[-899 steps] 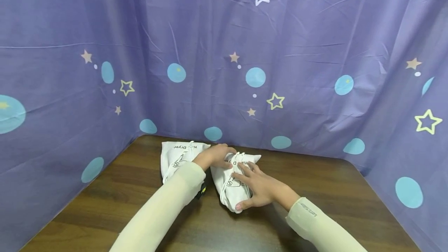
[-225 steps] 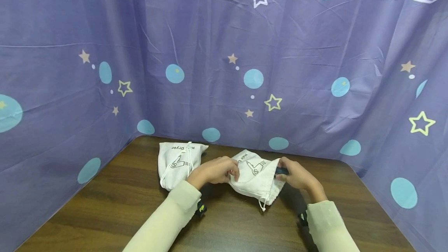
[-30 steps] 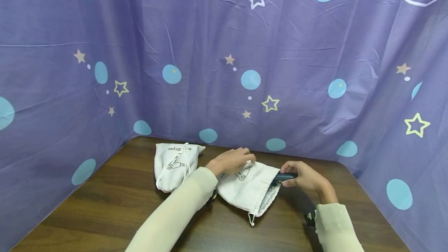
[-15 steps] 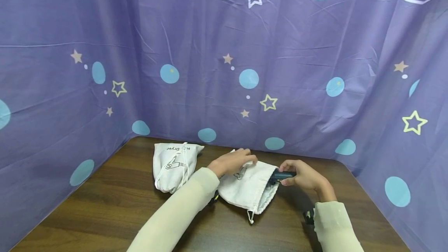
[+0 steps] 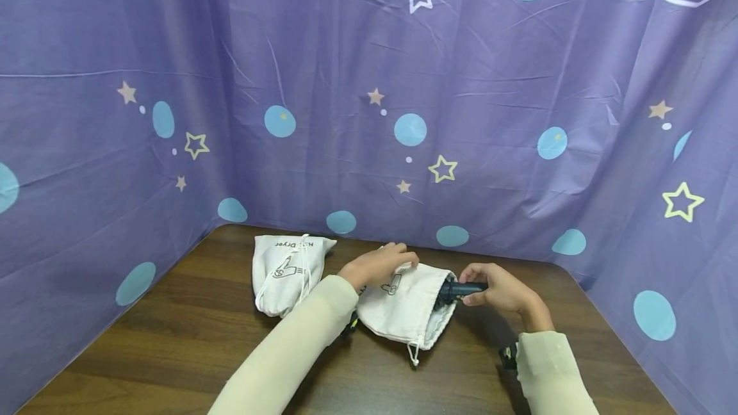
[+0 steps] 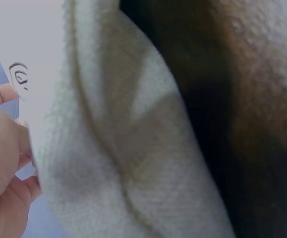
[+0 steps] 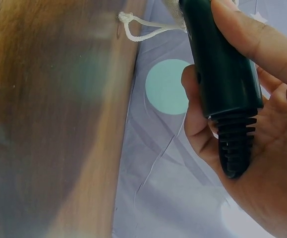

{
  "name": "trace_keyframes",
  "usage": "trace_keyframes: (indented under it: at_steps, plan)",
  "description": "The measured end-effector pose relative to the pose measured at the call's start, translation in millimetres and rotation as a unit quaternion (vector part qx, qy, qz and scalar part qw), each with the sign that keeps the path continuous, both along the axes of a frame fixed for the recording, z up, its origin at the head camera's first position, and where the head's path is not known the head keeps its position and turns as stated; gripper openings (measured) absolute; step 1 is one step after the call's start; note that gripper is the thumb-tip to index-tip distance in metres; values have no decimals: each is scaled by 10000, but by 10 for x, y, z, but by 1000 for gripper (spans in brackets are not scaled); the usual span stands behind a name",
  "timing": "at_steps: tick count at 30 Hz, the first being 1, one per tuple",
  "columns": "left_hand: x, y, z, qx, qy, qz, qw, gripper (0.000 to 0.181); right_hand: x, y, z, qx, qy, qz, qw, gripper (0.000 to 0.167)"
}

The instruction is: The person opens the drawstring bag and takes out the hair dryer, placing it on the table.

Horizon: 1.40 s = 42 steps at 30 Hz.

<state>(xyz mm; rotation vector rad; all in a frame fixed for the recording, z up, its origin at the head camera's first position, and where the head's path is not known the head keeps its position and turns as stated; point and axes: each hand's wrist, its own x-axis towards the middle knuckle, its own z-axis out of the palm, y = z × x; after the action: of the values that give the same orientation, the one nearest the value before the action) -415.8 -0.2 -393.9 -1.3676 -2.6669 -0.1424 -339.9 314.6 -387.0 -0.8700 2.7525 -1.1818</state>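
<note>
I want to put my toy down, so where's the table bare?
The wooden table is bare left of the left sleeve, this side of the open bag between both sleeves, and from the right sleeve to the curtain. It's crowded around the left hand, open bag, dark handle and right hand, with another bag left of them.

This seems a curtained-off workspace, starry purple drapes (image 5: 496,178) enclosing a wooden table (image 5: 173,338)

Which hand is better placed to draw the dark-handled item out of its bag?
The right hand, probably: it grips the dark handle protruding from the open mouth of the white bag. The left hand holds the bag itself, so it suits steadying.
</note>
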Motion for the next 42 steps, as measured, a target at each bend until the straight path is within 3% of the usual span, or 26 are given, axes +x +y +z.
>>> trace_keyframes:
  at_steps: [10, 15, 19, 23, 27, 34, 42]
  plan:
    - [31, -31, -23, 74, -98, 166, 9998, 58, 18, 22, -11, -18, -83, -17, 10000, 33]
    - [57, 33, 0, 274, 122, -86, 9995, 43, 32, 19, 3, -24, -64, -14, 10000, 33]
    - [81, 127, 42, 390, 445, -452, 9972, 33, 27, 19, 18, 47, 39, -4, 10000, 33]
    - [102, 233, 75, 95, 791, -677, 9945, 43, 16, 18, 24, 70, 21, -25, 10000, 33]
    - [108, 264, 57, -242, 836, -611, 9943, 57, 19, 3, 26, 62, -49, -44, 10000, 34]
    - [110, 224, 9, -269, 983, -588, 9931, 48, 8, -21, 26, 74, -68, -21, 9999, 33]
    - [86, 153, 24, -150, 714, -533, 9959, 54, -2, -14, 15, -37, -117, -16, 9999, 33]
